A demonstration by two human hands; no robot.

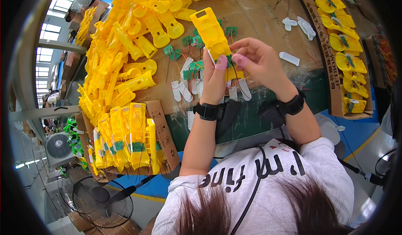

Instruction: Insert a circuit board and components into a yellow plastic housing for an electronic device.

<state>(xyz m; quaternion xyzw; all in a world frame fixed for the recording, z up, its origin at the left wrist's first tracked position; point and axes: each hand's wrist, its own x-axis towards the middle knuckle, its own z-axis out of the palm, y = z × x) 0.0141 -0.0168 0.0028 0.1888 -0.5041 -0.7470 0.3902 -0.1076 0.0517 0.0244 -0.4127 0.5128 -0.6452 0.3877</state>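
My left hand (214,78) grips a long yellow plastic shell (210,30) by its lower end, thumb on the near face. The shell is tilted, its hollow side with moulded ribs and a slot facing up. My right hand (261,63) is at the shell's lower right edge, thumb and forefinger curled close together; whatever is pinched there is too small to make out. Both thumbs wear pink finger covers. Beneath my hands lie green circuit boards (191,73) with thin red and black wires, and white plastic strips (184,91).
A heap of yellow shells (125,46) covers the table's left side. A carton (165,136) at front left holds shells with boards. Another long carton (333,84) at right holds a row of yellow parts. White pieces (306,28) lie at far right. A fan (102,195) stands lower left.
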